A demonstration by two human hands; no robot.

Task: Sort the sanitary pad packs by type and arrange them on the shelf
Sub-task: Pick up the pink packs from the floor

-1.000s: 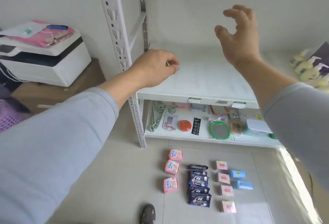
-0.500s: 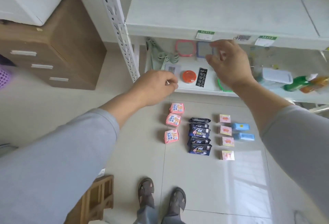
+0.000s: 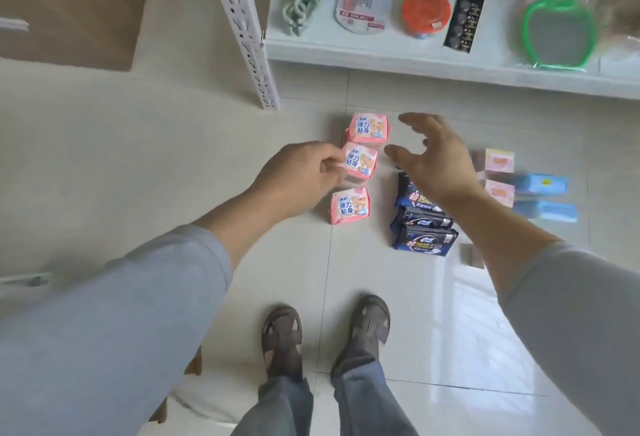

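Note:
Three pink pad packs lie in a column on the floor: the far one (image 3: pixel 369 129), the middle one (image 3: pixel 362 161) and the near one (image 3: pixel 349 207). To their right is a stack of dark blue packs (image 3: pixel 424 239), then small pale pink packs (image 3: pixel 498 160) and light blue packs (image 3: pixel 540 184). My left hand (image 3: pixel 301 175) has curled fingers, its fingertips at the left edge of the middle pink pack; I cannot tell if they touch. My right hand (image 3: pixel 433 158) hovers with fingers spread between the pink and dark blue packs, hiding part of the blue stack.
The white shelf's bottom board (image 3: pixel 381 57) holds a green-framed mirror (image 3: pixel 557 33), an orange lid (image 3: pixel 426 11) and other small goods. Its perforated post (image 3: pixel 242 30) stands at the left, beside a wooden cabinet (image 3: pixel 69 2). My sandalled feet (image 3: pixel 280 338) stand on the tiled floor.
My view has dropped from the upper shelf to the floor. Both hands have come down from shelf height to just over the packs, and the right hand has spread open.

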